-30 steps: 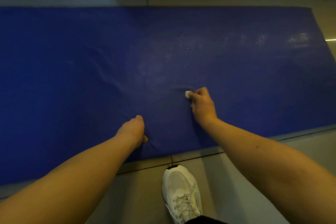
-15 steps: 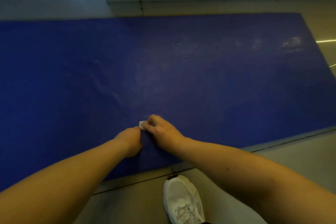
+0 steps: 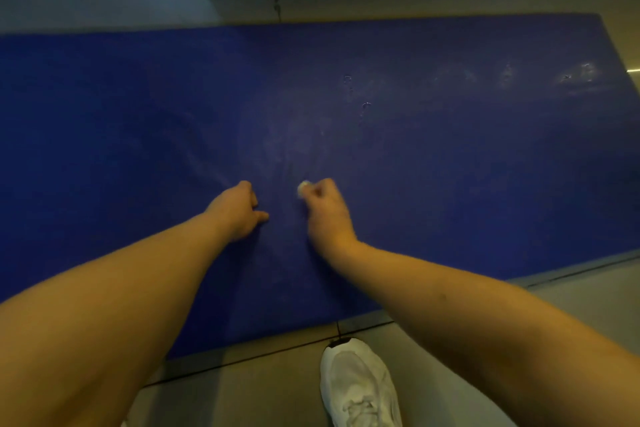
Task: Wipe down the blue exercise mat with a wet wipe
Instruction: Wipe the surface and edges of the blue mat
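Wet wipe (image 3: 303,188) is sitting balled in the right hand's (image 3: 327,210) curled fingers — the left hand (image 3: 239,210), fisted and empty, is bracing the blue mat (image 3: 450,166), which could bunch under hard rubbing.

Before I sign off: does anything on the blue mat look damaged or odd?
Yes. The blue exercise mat has two small curled nicks near its middle, and pale smears near its far right corner, possibly unwiped. The right hand pinches a wadded white wet wipe.

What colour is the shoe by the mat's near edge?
White, laces included. The head view shows the shoe on the floor beside the mat.
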`<state>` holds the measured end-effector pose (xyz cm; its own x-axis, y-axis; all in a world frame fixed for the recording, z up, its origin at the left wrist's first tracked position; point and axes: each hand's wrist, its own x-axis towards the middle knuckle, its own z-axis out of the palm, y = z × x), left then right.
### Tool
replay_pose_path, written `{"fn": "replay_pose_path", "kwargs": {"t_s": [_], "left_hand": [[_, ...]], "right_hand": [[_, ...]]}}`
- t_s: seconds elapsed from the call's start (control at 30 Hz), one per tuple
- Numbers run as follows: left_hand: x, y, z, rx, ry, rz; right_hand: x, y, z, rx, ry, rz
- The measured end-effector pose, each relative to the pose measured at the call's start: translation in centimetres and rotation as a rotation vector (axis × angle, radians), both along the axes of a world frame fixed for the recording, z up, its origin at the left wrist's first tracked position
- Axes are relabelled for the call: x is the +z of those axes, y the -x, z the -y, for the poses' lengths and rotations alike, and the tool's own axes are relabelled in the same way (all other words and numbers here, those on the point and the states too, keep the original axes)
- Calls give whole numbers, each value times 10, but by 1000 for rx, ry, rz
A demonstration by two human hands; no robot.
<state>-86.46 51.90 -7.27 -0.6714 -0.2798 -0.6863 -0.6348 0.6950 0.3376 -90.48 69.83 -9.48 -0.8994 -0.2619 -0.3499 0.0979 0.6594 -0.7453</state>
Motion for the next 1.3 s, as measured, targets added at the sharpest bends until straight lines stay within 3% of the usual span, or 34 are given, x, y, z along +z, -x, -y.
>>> {"fn": "replay_pose_path", "kwargs": {"t_s": [0.13,0.2,0.33,0.4,0.47,0.63,0.7,0.87,0.93,1.1,1.23,1.3], "left_hand": [[-2,-3,3,-7,-39,-31],[-3,-5,3,-15,-37,-24],[-2,-2,-1,-18,-42,-14],[0,-2,-3,-27,-8,-32],[1,-2,-4,-41,26,-48],[-1,4,-1,-60,-3,54],[-2,4,-1,-82,29,53],[-4,1,-4,-81,50,46],[-4,2,-3,-81,45,65],[-2,5,-3,-81,29,81],[-3,7,-4,-73,25,94],[-4,7,-4,-71,29,94]], "right_hand": [[-8,-45,15,567,-46,-50],[-5,-33,7,658,-109,-78],[-1,29,-19,440,-229,-313],[1,65,-35,235,-302,-237],[-3,93,-51,262,-481,-324],[7,68,-23,130,-365,-329],[3,35,-3,168,-335,-325],[-7,-13,15,496,-183,-362],[0,0,10,419,-127,-251],[13,28,-12,324,-246,-139],[12,39,-22,231,-380,-215],[12,33,-17,250,-353,-236]]}}
